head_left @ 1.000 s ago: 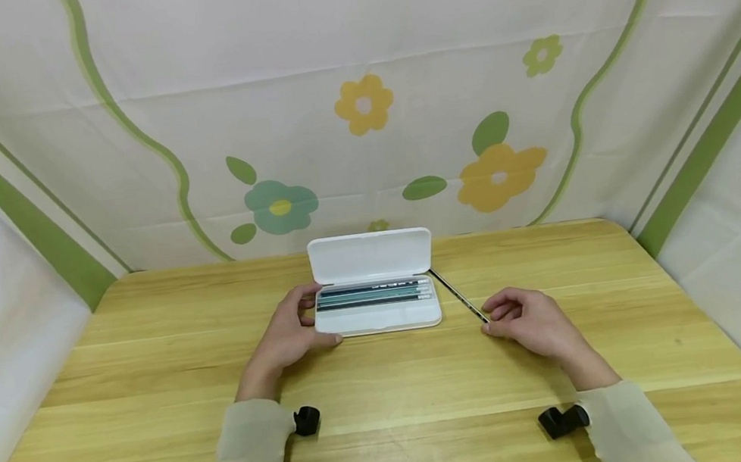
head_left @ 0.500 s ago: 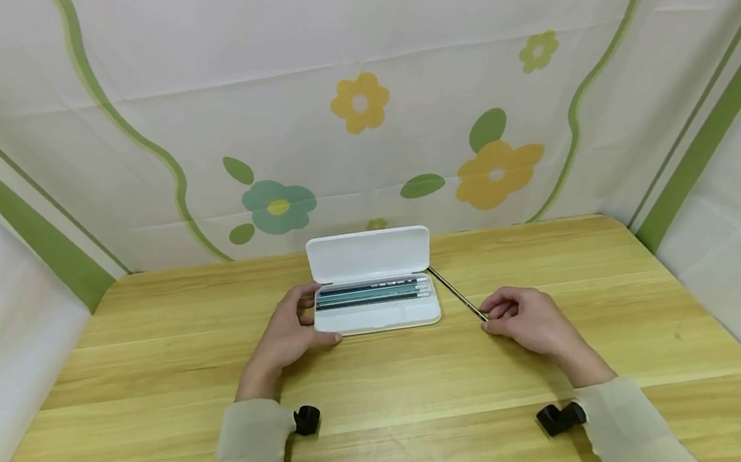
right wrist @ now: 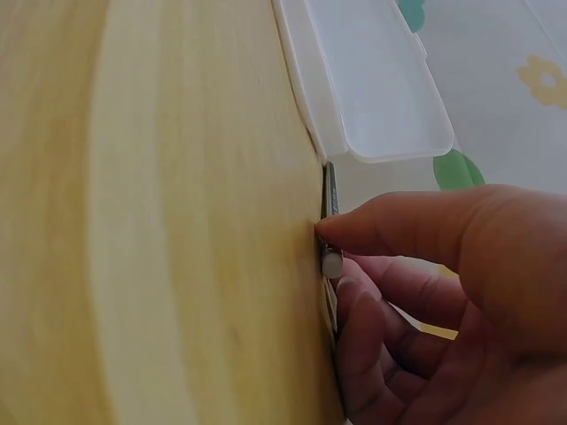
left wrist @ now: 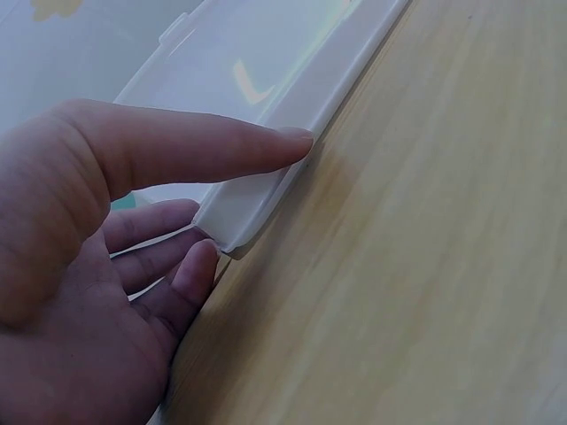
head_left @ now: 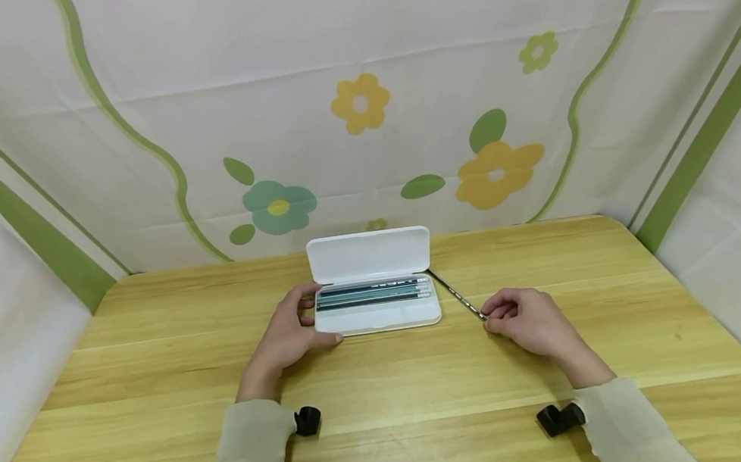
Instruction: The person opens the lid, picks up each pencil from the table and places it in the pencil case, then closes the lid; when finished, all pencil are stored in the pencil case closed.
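Note:
A white pencil case (head_left: 380, 319) lies with its lid raised, several dark and teal pencils (head_left: 371, 294) side by side in its rear half, white eraser ends to the right. My left hand (head_left: 289, 333) holds the case's left end, thumb along the front edge and fingers around the far side. My right hand (head_left: 533, 319) pinches a dark pencil (head_left: 458, 298) near its eraser end between thumb and fingers. This pencil slants from the case's back right corner toward me, low over the table. In the right wrist view its pale eraser (right wrist: 331, 265) pokes out below the thumb.
The wooden table (head_left: 393, 426) reaches back to a pale cloth (head_left: 301, 102) printed with flowers, which rises behind the raised lid (head_left: 369, 255). Cloth also hangs at both sides. Black camera mounts (head_left: 560, 419) sit on both sleeves.
The pencil in my right hand has rolled about its length, so different printed markings show now. The right hand stays almost in place; the left hand and the case have not moved.

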A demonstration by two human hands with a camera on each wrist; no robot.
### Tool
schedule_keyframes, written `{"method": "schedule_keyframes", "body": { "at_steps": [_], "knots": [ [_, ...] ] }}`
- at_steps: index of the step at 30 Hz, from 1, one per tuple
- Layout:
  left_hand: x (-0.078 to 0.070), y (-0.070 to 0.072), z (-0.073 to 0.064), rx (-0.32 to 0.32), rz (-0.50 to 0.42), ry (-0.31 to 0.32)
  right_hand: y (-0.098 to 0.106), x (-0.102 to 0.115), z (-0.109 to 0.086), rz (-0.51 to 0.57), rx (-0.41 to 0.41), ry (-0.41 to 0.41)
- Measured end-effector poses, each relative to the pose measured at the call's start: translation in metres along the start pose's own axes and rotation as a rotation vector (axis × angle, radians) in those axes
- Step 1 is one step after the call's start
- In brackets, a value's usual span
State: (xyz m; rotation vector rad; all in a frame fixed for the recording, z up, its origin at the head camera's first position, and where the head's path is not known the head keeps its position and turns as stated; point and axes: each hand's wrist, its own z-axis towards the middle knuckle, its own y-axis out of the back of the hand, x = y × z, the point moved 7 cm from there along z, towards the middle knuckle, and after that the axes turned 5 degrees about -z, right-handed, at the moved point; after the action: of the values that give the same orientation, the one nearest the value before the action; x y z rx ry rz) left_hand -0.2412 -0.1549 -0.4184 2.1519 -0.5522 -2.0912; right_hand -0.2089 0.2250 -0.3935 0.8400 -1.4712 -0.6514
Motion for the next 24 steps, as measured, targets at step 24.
{"method": "schedule_keyframes", "body": {
  "at_steps": [24],
  "knots": [
    [-0.0001, 0.0008, -0.0007, 0.006, -0.032, 0.012, -0.0005, -0.0019, 0.0005, -0.005, 0.017, -0.006]
  ]
}}
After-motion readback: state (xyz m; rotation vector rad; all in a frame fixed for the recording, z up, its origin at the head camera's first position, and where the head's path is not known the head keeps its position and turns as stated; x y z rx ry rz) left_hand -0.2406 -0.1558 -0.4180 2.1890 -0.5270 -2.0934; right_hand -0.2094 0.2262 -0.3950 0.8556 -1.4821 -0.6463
